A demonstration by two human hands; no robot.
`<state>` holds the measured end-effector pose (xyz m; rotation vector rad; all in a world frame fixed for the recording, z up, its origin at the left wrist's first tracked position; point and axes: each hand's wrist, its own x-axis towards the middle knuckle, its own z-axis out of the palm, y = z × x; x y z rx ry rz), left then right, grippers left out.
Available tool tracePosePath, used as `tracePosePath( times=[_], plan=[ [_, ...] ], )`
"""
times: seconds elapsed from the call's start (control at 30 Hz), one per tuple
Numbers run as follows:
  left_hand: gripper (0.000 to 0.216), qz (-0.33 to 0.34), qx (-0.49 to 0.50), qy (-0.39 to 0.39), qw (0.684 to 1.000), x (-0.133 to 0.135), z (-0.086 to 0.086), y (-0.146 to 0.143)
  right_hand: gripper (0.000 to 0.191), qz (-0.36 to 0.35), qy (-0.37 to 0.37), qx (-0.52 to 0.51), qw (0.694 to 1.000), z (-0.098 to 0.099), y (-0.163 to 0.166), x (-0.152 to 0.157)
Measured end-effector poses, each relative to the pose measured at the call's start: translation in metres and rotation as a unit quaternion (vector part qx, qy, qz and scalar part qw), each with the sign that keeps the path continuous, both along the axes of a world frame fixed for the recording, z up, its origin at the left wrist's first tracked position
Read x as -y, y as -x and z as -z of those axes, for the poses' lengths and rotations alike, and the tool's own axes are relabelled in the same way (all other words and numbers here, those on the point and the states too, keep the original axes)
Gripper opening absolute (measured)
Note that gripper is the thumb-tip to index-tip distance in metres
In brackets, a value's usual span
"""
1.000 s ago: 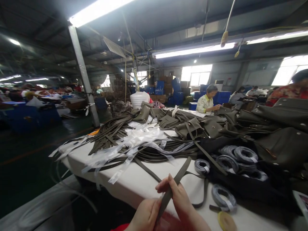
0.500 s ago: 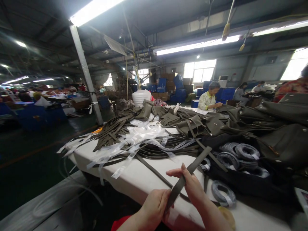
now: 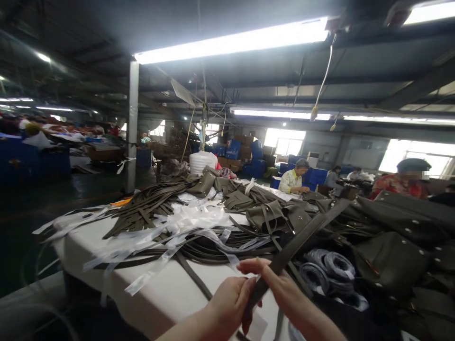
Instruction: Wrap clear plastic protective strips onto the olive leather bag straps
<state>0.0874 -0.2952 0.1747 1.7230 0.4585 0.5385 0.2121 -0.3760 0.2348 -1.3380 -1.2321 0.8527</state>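
Note:
A dark olive strap (image 3: pixel 305 237) slants up and to the right from my hands. My left hand (image 3: pixel 232 296) is closed around its lower end. My right hand (image 3: pixel 284 286) has the strap running between its thumb and its stretched fingers, close beside the left hand. Below them is the white-covered table (image 3: pixel 199 303). Another flat strap (image 3: pixel 194 274) lies on it left of my hands. Further back are a bundle of long dark straps (image 3: pixel 206 248) and strips of clear plastic (image 3: pixel 199 218).
Coiled clear-wrapped rolls (image 3: pixel 329 270) lie right of my hands on dark cloth. Olive bags (image 3: pixel 387 255) are heaped on the right. More straps (image 3: pixel 149 203) are piled at the far left. Co-workers sit beyond the table; one wears a light patterned top (image 3: pixel 289 181).
The view has tilted up and turned, so the table and bags appear shifted left and lower. More of the strap now extends up and right past my right hand.

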Motion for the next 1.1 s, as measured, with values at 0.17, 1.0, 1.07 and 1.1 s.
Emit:
tracePosePath(
  times=[0.17, 1.0, 1.07, 1.1],
  plan=[
    [0.086, 0.038, 0.03, -0.01, 0.999, 0.003, -0.012, -0.019, 0.061, 0.053, -0.016, -0.016, 0.998, -0.021, -0.016, -0.001],
    [0.091, 0.078, 0.078, -0.081, 0.991, 0.003, -0.101, -0.041, 0.075, 0.178, -0.131, 0.004, 0.975, -0.111, -0.062, 0.017],
    [0.092, 0.069, 0.06, -0.088, 0.992, 0.007, -0.1, -0.042, 0.086, 0.266, -0.19, -0.027, 0.945, -0.138, -0.085, 0.024],
    [0.092, 0.066, 0.054, -0.094, 0.992, 0.009, -0.099, -0.044, 0.09, 0.29, -0.214, -0.018, 0.933, -0.15, -0.095, 0.028]
  ],
)
